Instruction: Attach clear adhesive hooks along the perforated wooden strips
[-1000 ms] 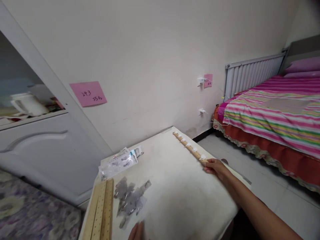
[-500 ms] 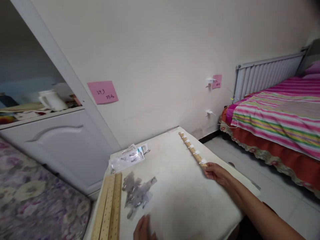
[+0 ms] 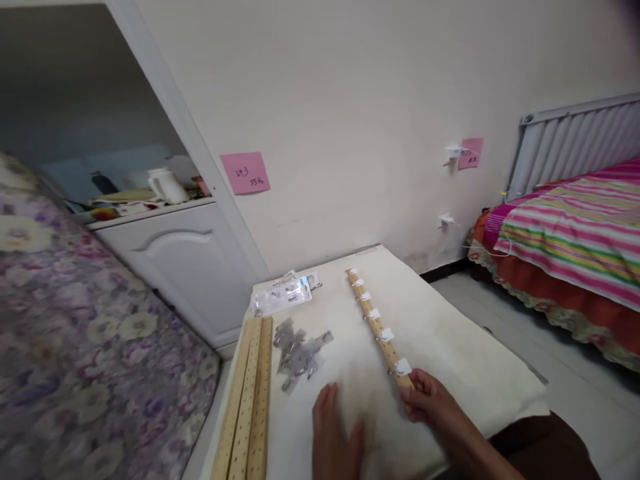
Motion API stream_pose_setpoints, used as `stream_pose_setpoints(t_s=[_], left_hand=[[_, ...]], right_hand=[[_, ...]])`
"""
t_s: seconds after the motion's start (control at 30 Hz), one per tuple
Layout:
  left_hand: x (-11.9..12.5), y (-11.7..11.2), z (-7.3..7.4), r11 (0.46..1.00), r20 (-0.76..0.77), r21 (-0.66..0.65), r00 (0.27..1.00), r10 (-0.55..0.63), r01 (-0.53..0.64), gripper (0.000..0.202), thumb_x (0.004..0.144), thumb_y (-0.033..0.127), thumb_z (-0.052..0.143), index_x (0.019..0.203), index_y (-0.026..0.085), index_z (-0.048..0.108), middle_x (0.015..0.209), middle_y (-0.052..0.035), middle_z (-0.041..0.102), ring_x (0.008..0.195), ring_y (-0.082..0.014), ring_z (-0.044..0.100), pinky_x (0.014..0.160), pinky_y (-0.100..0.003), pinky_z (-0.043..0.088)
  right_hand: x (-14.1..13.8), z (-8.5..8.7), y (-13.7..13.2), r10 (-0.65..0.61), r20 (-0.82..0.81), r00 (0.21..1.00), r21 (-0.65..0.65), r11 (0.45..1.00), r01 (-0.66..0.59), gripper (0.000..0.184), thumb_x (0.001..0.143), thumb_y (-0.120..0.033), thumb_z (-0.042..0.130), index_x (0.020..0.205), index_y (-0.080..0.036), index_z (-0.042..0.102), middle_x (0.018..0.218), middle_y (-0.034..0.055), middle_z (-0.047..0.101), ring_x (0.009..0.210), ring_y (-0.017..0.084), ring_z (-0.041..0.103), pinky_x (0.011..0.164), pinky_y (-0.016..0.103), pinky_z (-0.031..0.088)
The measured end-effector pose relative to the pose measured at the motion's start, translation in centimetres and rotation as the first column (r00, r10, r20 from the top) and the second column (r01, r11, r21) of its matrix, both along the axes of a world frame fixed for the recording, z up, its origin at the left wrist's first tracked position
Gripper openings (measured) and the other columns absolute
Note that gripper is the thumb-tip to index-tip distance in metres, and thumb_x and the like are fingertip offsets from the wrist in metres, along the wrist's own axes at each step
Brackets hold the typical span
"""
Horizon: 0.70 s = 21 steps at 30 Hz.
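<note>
My right hand pinches the near end of a long wooden strip that lies on the white tabletop. Several small white hooks sit along this strip. My left hand rests flat on the tabletop just to the left of the strip's near end, fingers stretched out, holding nothing. A loose pile of small clear bags with metal parts lies just beyond the left hand.
Two more perforated wooden strips lie along the table's left edge. A clear packet lies at the table's far end. A floral bedcover is left, a white cabinet behind, a striped bed and radiator right.
My right hand has drawn the hooked strip from the table's right edge toward its middle. My left hand has come further onto the tabletop. The view has swung left.
</note>
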<state>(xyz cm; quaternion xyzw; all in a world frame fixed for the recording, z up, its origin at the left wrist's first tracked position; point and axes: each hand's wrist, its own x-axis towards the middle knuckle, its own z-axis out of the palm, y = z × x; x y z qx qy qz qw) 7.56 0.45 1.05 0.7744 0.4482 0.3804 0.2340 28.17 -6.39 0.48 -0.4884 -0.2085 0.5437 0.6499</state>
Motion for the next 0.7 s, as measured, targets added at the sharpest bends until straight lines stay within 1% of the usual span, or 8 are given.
stream_pose_setpoints(t_s=[0.1, 0.17, 0.27, 0.33, 0.4, 0.47, 0.6, 0.7], left_hand=[[2.7, -2.1, 2.7, 0.988, -0.014, -0.118, 0.995, -0.099, 0.096, 0.078, 0.072, 0.032, 0.063, 0.139, 0.011, 0.030, 0.147, -0.0162, 0.026, 0.139, -0.0281, 0.022, 0.114, -0.043, 0.023], [4.3, -3.1, 4.3, 0.976, -0.007, -0.206, 0.997, -0.077, 0.074, 0.096, 0.061, 0.024, 0.069, 0.143, 0.013, 0.021, 0.153, -0.0153, 0.008, 0.142, -0.0300, 0.009, 0.114, -0.041, 0.020], [5.6, -4.1, 5.7, 0.935, 0.014, -0.353, 1.000, -0.027, 0.030, 0.108, 0.051, 0.016, 0.069, 0.144, 0.013, 0.015, 0.153, -0.0152, -0.011, 0.141, -0.0322, 0.007, 0.109, -0.034, 0.031], [5.7, -4.4, 5.8, 0.914, 0.038, -0.406, 0.999, -0.008, 0.023, 0.107, 0.052, 0.013, 0.066, 0.145, 0.016, 0.014, 0.153, -0.0121, -0.015, 0.141, -0.0303, 0.012, 0.102, -0.028, 0.038], [5.4, -4.5, 5.5, 0.906, 0.051, -0.423, 0.999, 0.005, 0.017, 0.105, 0.052, 0.010, 0.063, 0.145, 0.019, 0.014, 0.153, -0.0092, -0.015, 0.141, -0.0289, 0.014, 0.100, -0.025, 0.039], [4.9, -4.4, 5.0, 0.908, 0.059, -0.419, 0.998, 0.022, 0.005, 0.102, 0.054, 0.007, 0.060, 0.145, 0.021, 0.016, 0.154, -0.0071, -0.014, 0.141, -0.0274, 0.012, 0.103, -0.025, 0.036], [4.2, -4.0, 4.0, 0.930, 0.056, -0.366, 0.997, 0.051, -0.027, 0.092, 0.062, 0.007, 0.056, 0.144, 0.022, 0.017, 0.155, -0.0052, -0.011, 0.143, -0.0232, 0.006, 0.111, -0.028, 0.026], [4.3, -3.6, 3.6, 0.953, 0.040, -0.298, 0.997, 0.060, -0.045, 0.087, 0.066, 0.009, 0.056, 0.144, 0.018, 0.018, 0.155, -0.0076, -0.006, 0.143, -0.0227, 0.003, 0.115, -0.032, 0.016]], right_hand=[[-3.2, -0.8, -0.9, 0.051, 0.007, 0.999, 0.045, 0.998, -0.051, 0.038, 0.059, -0.043, 0.078, 0.076, -0.019, 0.054, 0.054, -0.0078, 0.051, 0.041, 0.007, 0.046, 0.042, 0.018, 0.036], [-4.9, -1.2, -1.4, 0.063, 0.031, 0.998, 0.059, 0.996, -0.065, 0.034, 0.062, -0.043, 0.075, 0.075, -0.019, 0.055, 0.053, -0.0075, 0.050, 0.042, 0.007, 0.043, 0.042, 0.019, 0.034], [-6.6, -1.6, -2.1, 0.067, 0.117, 0.991, 0.083, 0.994, -0.077, 0.023, 0.061, -0.032, 0.072, 0.071, -0.018, 0.057, 0.058, -0.0042, 0.056, 0.053, 0.012, 0.051, 0.050, 0.021, 0.040], [-7.1, -1.7, -2.5, 0.070, 0.183, 0.981, 0.092, 0.992, -0.087, 0.017, 0.058, -0.023, 0.070, 0.069, -0.018, 0.059, 0.065, -0.0014, 0.062, 0.065, 0.016, 0.056, 0.061, 0.025, 0.045], [-7.6, -1.8, -2.6, 0.083, 0.217, 0.973, 0.081, 0.991, -0.103, 0.014, 0.058, -0.023, 0.069, 0.069, -0.019, 0.060, 0.067, 0.0001, 0.064, 0.071, 0.020, 0.059, 0.068, 0.029, 0.047], [-8.0, -1.7, -2.8, 0.116, 0.207, 0.971, 0.079, 0.988, -0.134, 0.019, 0.060, -0.030, 0.071, 0.072, -0.020, 0.062, 0.070, 0.0013, 0.066, 0.074, 0.023, 0.060, 0.072, 0.032, 0.048], [-8.4, -2.0, -3.1, 0.189, 0.152, 0.970, 0.145, 0.967, -0.211, 0.039, 0.063, -0.048, 0.072, 0.091, -0.021, 0.064, 0.083, 0.0051, 0.068, 0.083, 0.025, 0.063, 0.083, 0.037, 0.046], [-8.4, -2.9, -3.6, 0.247, 0.148, 0.958, 0.123, 0.956, -0.266, 0.043, 0.063, -0.056, 0.070, 0.088, -0.021, 0.063, 0.081, 0.0060, 0.068, 0.079, 0.025, 0.063, 0.078, 0.035, 0.047]])
